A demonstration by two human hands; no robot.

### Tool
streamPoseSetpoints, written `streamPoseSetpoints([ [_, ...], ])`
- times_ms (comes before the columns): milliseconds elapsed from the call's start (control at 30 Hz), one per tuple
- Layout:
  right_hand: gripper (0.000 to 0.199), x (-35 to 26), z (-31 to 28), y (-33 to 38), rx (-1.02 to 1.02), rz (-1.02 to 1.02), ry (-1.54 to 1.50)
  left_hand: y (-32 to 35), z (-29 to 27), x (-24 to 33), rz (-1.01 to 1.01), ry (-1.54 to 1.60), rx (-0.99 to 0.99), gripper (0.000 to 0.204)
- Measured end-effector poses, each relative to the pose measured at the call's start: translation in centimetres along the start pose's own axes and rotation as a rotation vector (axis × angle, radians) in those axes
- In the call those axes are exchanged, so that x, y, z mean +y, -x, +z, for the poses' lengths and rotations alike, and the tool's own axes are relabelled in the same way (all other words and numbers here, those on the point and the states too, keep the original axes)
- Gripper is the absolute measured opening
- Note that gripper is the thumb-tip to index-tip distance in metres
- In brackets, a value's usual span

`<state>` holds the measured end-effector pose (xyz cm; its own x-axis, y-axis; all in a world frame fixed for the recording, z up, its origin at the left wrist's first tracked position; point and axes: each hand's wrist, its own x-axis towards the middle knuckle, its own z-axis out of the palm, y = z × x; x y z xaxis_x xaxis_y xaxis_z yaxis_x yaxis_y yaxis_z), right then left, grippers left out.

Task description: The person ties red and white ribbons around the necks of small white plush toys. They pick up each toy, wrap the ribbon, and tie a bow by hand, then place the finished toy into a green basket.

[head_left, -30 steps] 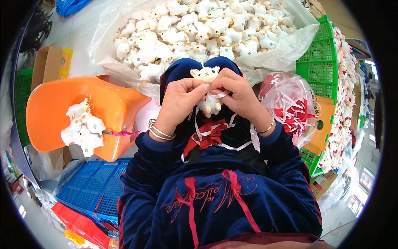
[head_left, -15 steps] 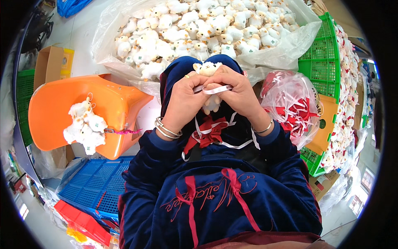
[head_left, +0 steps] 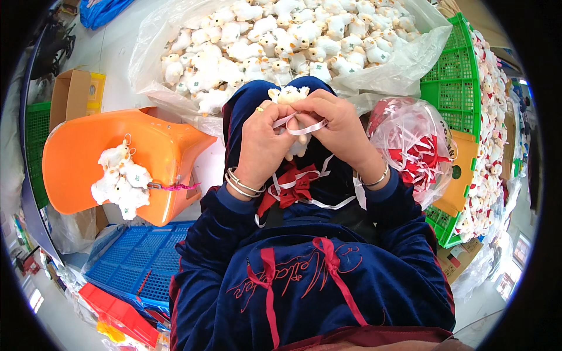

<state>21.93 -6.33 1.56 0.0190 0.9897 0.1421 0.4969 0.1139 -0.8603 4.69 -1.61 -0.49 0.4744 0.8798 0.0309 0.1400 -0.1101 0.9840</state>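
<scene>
A small white plush sheep (head_left: 290, 93) with tan ears sits between my knees, its head showing above my hands. A pale ribbon (head_left: 310, 128) loops in front of its body, its ends pinched in my fingers. My left hand (head_left: 263, 137) closes on the ribbon at the loop's left side. My right hand (head_left: 339, 128) grips it on the right, fingertips close to the left ones. The hands cover most of the plush and any knot. On my lap lies a red cloth piece (head_left: 293, 187) with white ribbons.
A large clear bag (head_left: 146, 64) of white plush sheep spreads ahead. Several more lie on the orange chair (head_left: 70, 158) to the left. At right stand a plastic bag (head_left: 404, 117) of red pieces with white ribbons and a green crate (head_left: 451, 105). A blue crate (head_left: 140, 251) is lower left.
My hands have shifted slightly on the ribbon, and its loop in front of the plush hangs a little differently. Both hands still pinch it.
</scene>
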Motion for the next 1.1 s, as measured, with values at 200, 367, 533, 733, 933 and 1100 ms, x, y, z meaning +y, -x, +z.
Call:
streamPoseSetpoints([
  [200,0.01,0.6,0.2,0.1,0.029,0.098,0.017,0.2,-0.2,1.5,-0.167,0.117,-0.012,0.011],
  [367,0.009,1.2,0.4,0.1,0.076,0.253,-0.254,0.4,-0.2,0.6,-0.157,0.144,-0.005,0.012],
  [533,0.005,0.4,0.1,-0.6,0.004,-0.095,0.058,0.2,0.0,-0.3,-0.001,0.028,0.036,0.011],
  [733,0.009,0.5,-0.1,-0.8,-0.005,0.091,-0.066,0.3,-0.5,1.3,-0.171,0.109,-0.01,0.014],
  [933,0.008,0.3,-0.5,-0.7,0.0,0.014,-0.019,0.4,-0.1,0.3,-0.089,0.032,0.032,0.016],
  [1100,0.011,0.5,-0.2,-1.0,-0.056,-0.042,0.12,0.2,0.0,0.1,-0.035,-0.018,0.042,0.016],
])
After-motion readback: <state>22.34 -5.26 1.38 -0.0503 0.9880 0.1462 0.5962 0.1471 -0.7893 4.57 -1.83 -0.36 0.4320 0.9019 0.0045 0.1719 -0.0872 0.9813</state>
